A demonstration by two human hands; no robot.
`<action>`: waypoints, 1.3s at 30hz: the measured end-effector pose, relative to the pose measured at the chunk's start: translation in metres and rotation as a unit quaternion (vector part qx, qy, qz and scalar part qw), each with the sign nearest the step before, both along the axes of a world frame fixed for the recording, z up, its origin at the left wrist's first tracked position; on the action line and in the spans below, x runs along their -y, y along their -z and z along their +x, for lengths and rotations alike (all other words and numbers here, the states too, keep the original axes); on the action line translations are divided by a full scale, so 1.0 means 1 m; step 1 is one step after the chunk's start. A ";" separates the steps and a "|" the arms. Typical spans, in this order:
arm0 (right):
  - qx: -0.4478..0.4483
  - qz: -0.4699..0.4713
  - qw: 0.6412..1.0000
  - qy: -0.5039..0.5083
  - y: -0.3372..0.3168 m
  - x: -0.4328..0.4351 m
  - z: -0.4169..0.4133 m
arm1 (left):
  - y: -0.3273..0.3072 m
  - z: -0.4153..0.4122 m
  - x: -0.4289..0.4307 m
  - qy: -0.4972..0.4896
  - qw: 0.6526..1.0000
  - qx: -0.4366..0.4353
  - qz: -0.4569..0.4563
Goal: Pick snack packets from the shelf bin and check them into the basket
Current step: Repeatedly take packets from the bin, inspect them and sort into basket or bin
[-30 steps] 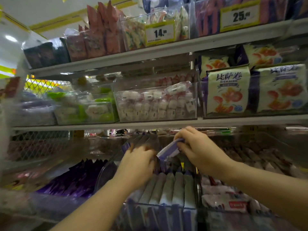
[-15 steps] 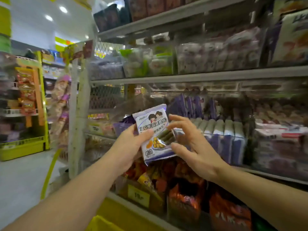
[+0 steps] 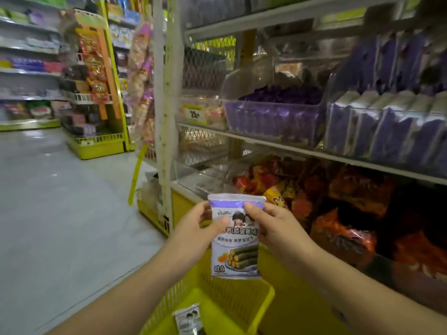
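Both hands on the snack packet (image 3: pixel 235 247), held upright w/ its print facing me: left hand (image 3: pixel 193 228) pinches the upper left edge and right hand (image 3: pixel 273 228) the upper right, thumbs on the front. The fingers behind it are hidden, so I can't say how they lie. My thumbs cover part of the cartoon and the first characters of the text; the lower half shows green rolls and an orange blob. The pkt hangs above the yellow basket (image 3: pixel 232 298), its bottom edge overlapping the far mesh wall in this view. The basket is cut off by the frame bottom, and the second packet (image 3: pixel 188 319) lying inside it is only partly in view, label too small to read. To the right, the shelf bin (image 3: pixel 387 126) holds a row of purple-and-white pkts standing on edge, smeared by blur and running out of frame. Next to it is a clear bin (image 3: pixel 273 117) of purple stuff, details unclear. The price tag (image 3: pixel 194 114) looks like 25, not sure. Orange bags (image 3: pixel 350 213) on the lower shelf sit dark, brand unreadable. A white post (image 3: pixel 167 117) marks the shelf end. Pale grey floor (image 3: pixel 60 213), glossy in spots; across the aisle a yellow-based rack (image 3: pixel 96 146) and far shelving (image 3: pixel 29 68), all blurred.
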State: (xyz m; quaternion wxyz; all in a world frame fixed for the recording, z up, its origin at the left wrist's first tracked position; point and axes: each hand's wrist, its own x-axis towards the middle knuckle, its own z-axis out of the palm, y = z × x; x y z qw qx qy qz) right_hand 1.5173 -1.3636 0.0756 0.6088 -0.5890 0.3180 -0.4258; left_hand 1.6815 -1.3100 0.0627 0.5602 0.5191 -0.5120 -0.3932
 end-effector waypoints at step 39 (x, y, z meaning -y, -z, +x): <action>0.014 -0.004 0.998 -0.060 0.019 0.013 0.004 | 0.009 0.014 0.002 0.024 0.953 -0.289 0.082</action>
